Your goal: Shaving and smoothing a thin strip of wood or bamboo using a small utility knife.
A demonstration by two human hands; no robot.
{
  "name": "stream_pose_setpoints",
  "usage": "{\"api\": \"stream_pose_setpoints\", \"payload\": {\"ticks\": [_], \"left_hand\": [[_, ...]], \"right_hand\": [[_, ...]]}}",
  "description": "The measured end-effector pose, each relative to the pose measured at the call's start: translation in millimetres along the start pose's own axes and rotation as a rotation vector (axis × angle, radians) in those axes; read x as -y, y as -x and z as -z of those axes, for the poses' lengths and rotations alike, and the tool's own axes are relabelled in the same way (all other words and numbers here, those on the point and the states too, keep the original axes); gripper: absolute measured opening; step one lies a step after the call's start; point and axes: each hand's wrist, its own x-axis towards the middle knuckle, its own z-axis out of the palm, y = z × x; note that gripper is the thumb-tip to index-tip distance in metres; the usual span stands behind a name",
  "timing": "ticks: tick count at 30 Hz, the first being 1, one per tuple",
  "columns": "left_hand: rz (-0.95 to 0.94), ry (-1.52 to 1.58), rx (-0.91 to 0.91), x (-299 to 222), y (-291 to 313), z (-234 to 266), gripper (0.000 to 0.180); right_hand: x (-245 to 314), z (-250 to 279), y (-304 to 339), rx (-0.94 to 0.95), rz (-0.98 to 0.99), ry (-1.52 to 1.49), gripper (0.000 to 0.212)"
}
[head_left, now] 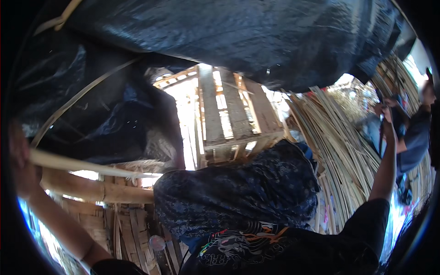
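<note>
At the left rim, my left hand (24, 160) is closed round one end of a pale bamboo strip (94, 166). The strip reaches rightward, its far end near the dark patterned cloth (238, 192) over my lap. Far out to the right, my right hand (387, 113) is raised on an outstretched arm, its fingers closed. A thin dark object shows beside that hand, too small to name. Just beyond, a person in a dark shirt (415, 137) partly overlaps the area, so the edges there are hard to separate.
Black plastic sheeting (256, 36) hangs low ahead, with a bent thin bamboo piece (80, 94) at left. A slatted wooden bench (238, 107) stands beyond my lap. Many split bamboo strips (337, 142) lie piled at right. A thick bamboo pole (98, 189) crosses at left.
</note>
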Motion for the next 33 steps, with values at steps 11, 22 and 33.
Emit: {"api": "stream_pose_setpoints", "payload": {"ticks": [11,22,33], "left_hand": [[-0.009,0.007,-0.345,24.6,-52.6,-147.9,0.018],[0.222,0.007,-0.016,98.8,-22.5,-274.6,0.028],[0.231,-0.011,0.346,105.8,18.3,-377.0,0.042]], "right_hand": [[-23.9,-98.2,19.3,-0.404,0.575,0.345,0.028],[113.1,-138.4,274.9,-0.258,0.864,-0.466,0.041],[-10.7,-163.3,352.2,-0.048,-0.307,-0.779,0.043]]}}
